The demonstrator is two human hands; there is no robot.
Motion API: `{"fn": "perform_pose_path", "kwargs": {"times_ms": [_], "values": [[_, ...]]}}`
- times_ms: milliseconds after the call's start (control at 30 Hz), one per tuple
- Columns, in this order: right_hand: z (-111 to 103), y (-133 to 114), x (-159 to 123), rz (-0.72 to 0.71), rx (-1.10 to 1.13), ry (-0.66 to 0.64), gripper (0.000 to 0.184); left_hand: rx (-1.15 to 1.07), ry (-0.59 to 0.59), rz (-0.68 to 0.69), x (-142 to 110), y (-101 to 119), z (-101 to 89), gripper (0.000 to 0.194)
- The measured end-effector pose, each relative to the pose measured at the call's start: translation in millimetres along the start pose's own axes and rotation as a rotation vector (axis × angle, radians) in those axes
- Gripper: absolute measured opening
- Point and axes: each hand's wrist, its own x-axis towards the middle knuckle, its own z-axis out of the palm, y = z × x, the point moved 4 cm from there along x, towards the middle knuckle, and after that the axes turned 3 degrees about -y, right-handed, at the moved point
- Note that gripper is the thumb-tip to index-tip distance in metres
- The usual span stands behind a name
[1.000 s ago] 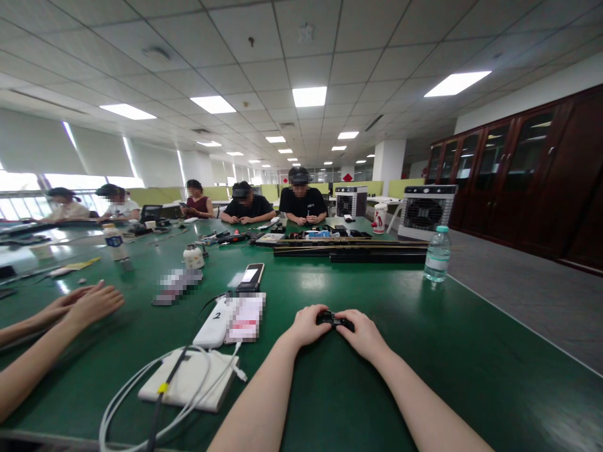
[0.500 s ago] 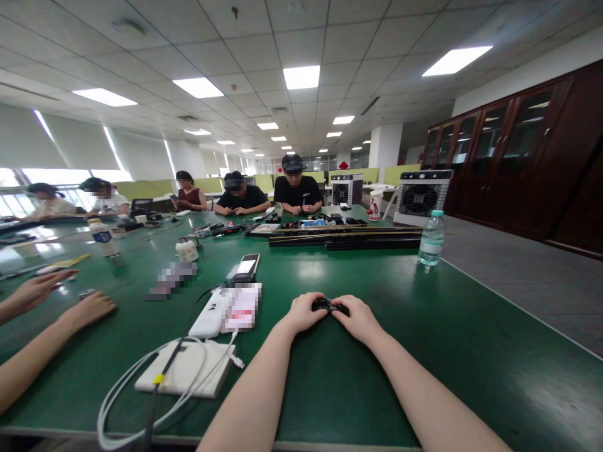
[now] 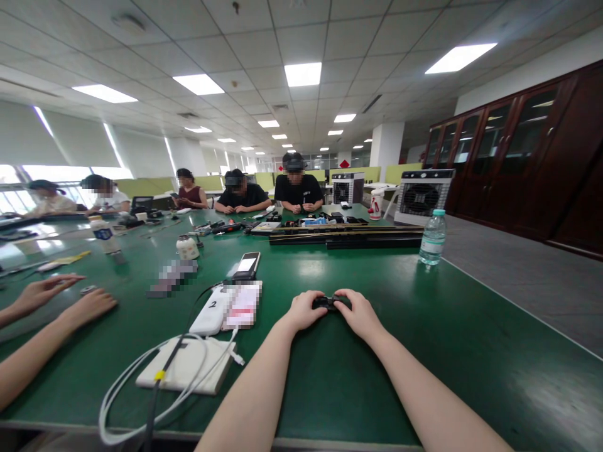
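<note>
Between my two hands is a small black part [image 3: 330, 303], low over the green table [image 3: 348, 383]. My left hand [image 3: 305, 310] has its fingers closed around the part's left end. The right end is pinched by my right hand [image 3: 357, 310], thumb on the near side. Fingers cover much of the part, so its exact kind cannot be made out. Left of my hands lie a pixelated pink-and-white item [image 3: 242, 305] and a white power bank marked 2 [image 3: 207, 309].
A white flat box [image 3: 207, 370] with a looped white cable lies at front left. A co-worker's hands [image 3: 89, 307] rest at far left. A water bottle [image 3: 432, 238] stands to the right. Black bars [image 3: 372, 241] lie across the table behind. Several people sit beyond.
The whole view shifted slightly as my head moved. My hands keep holding the black part, with the right fingers shifting a little. The co-worker's hands at left moved apart.
</note>
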Motion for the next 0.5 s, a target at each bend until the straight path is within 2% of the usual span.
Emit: {"fn": "perform_pose_path", "kwargs": {"times_ms": [267,500], "values": [[-5,7,-1,0.114,0.143,0.139,0.025,-0.011,-0.008,-0.026,-1,1,-1.3,0.043],[-9,14,0,0.173,0.214,0.209,0.034,-0.006,-0.01,-0.031,-1,1,-1.8,0.044]]}}
